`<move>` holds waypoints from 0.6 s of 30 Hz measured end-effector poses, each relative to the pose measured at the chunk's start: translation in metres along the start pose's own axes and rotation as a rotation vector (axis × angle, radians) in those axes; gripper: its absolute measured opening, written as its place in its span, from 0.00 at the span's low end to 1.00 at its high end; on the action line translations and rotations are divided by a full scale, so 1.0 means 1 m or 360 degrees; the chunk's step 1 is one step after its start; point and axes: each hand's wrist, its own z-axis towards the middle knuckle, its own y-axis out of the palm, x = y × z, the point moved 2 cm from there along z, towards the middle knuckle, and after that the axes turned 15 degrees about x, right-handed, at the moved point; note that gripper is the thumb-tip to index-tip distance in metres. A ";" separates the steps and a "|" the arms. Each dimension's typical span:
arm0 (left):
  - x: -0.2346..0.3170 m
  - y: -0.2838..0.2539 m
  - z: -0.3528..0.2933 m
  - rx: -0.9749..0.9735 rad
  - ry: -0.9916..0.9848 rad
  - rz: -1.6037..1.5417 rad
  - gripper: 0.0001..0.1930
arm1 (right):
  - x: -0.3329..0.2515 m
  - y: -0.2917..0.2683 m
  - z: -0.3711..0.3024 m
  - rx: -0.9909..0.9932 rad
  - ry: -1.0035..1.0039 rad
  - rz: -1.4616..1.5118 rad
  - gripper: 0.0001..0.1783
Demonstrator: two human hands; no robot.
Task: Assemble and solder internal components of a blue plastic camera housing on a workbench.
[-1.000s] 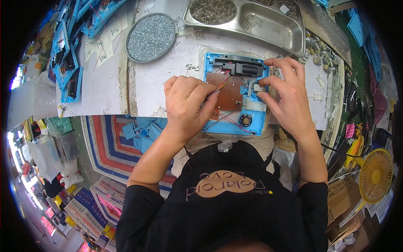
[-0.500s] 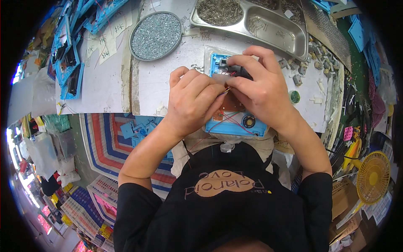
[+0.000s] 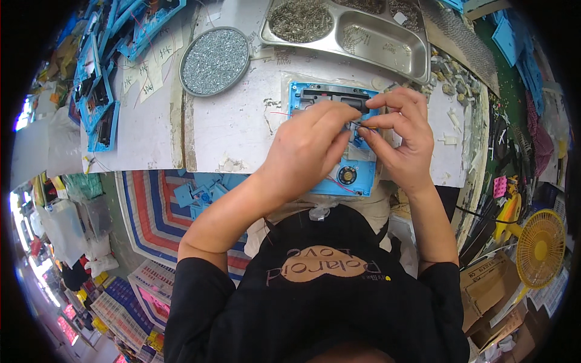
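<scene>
A light blue plastic casing [image 3: 295,97] lies open before me, across the table's front edge. Along its far side runs a black elongated part [image 3: 333,97], and a round black speaker [image 3: 347,175] sits in its near part. My left hand [image 3: 311,148] reaches over the casing's left side, its thumb and forefinger pinched on a thin wire. From the right, my right hand [image 3: 404,136] pinches the wire [image 3: 357,124] between thumb and forefinger, its other fingers curled. Fingertips of both hands nearly meet above the casing's middle. My left hand hides much of the interior.
A round dish of small silvery screws [image 3: 215,60] stands at the back left. Beside it is a metal compartment tray [image 3: 387,45] with small metal parts. Blue casings [image 3: 97,103] pile at the far left. Small loose parts [image 3: 451,85] lie at the right; a yellow fan [image 3: 540,248] stands lower right.
Both hands have shifted right over the casing, and the right one has come nearer me. The brown board seen before is now out of sight. More of the black part shows.
</scene>
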 end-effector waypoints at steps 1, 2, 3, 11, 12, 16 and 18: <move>-0.003 0.003 0.002 -0.0025 -0.0018 0.0029 0.15 | 0.001 -0.001 0.001 -0.0011 -0.0010 0.0009 0.11; -0.003 0.002 0.004 -0.0014 0.0017 0.0052 0.13 | 0.002 -0.001 0.004 -0.0024 -0.0021 0.0021 0.10; -0.004 0.002 0.005 -0.0007 0.0049 0.0072 0.12 | 0.003 -0.001 0.004 -0.0038 -0.0027 0.0030 0.10; -0.044 -0.050 -0.012 0.0256 -0.0231 0.0605 0.09 | 0.011 -0.005 0.003 -0.0065 -0.0007 -0.0030 0.10; -0.041 -0.050 -0.011 0.0368 -0.0106 0.0703 0.10 | 0.012 -0.005 0.002 -0.0074 -0.0017 -0.0067 0.10; 0.005 -0.039 -0.002 0.0455 0.0067 0.0522 0.13 | 0.013 -0.006 -0.003 -0.0017 0.0090 0.0054 0.10; 0.021 -0.013 0.001 0.0261 -0.0082 0.0173 0.14 | 0.011 -0.002 -0.002 -0.0015 0.0107 0.0130 0.09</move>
